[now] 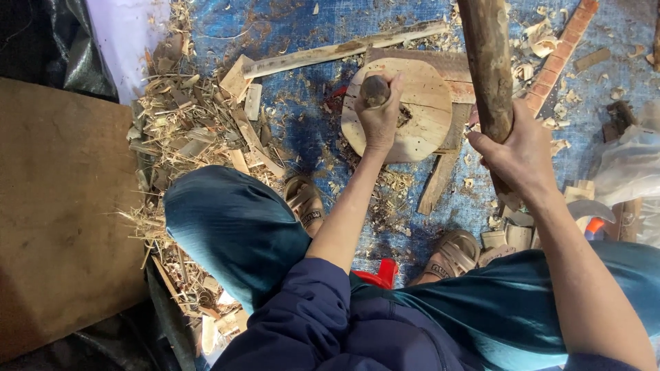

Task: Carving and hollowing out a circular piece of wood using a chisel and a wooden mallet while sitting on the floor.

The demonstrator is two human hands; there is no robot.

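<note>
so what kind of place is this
Likely an informal woodworking spot on the ground: pale wood shavings litter a blue tarp, and the hands grip a tool on a round wooden disc and a thick wooden club.

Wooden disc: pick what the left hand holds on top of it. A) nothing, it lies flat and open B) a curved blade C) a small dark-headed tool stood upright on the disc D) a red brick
C: the left hand is closed around a small tool with a dark rounded head, stood on the disc, while the right hand grips a thick log.
</note>
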